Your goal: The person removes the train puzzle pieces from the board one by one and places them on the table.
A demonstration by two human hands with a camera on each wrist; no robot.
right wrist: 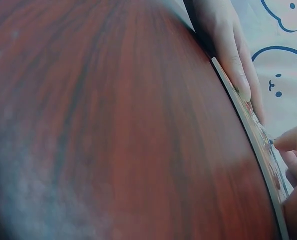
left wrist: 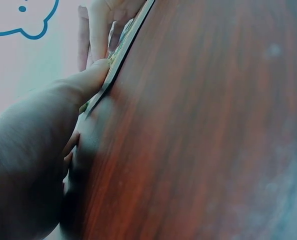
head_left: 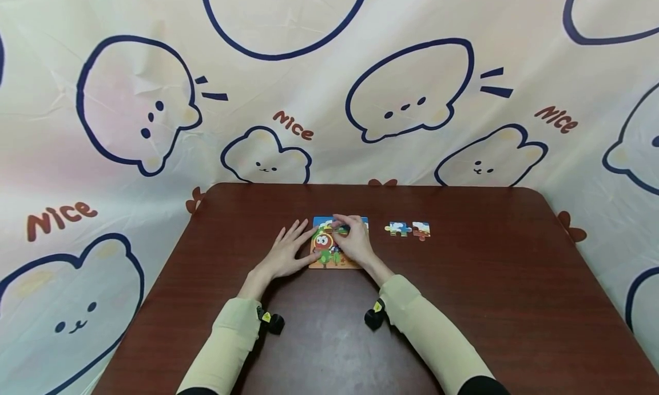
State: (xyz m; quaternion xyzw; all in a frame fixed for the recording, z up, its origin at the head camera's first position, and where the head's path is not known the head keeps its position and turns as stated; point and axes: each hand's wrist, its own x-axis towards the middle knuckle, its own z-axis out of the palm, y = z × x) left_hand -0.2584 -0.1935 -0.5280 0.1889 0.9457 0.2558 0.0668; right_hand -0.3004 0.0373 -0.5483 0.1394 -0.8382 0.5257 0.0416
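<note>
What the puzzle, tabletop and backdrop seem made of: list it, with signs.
Puzzle: likely cardboard, perhaps thin wood, with a printed face; its edge looks flat and pale grey.
Tabletop: wood or wood-look laminate, semi-gloss, by streaked grain and soft reflections.
Backdrop: probably thin fabric or plastic sheet, printed; faint creases show.

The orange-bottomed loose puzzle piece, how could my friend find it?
On the dark brown wood-grain table, find the colourful rectangular jigsaw. To its right lies a loose blue, white and green piece. Just past that is your puzzle piece, set apart by its orange bottom and downward tab.
</note>
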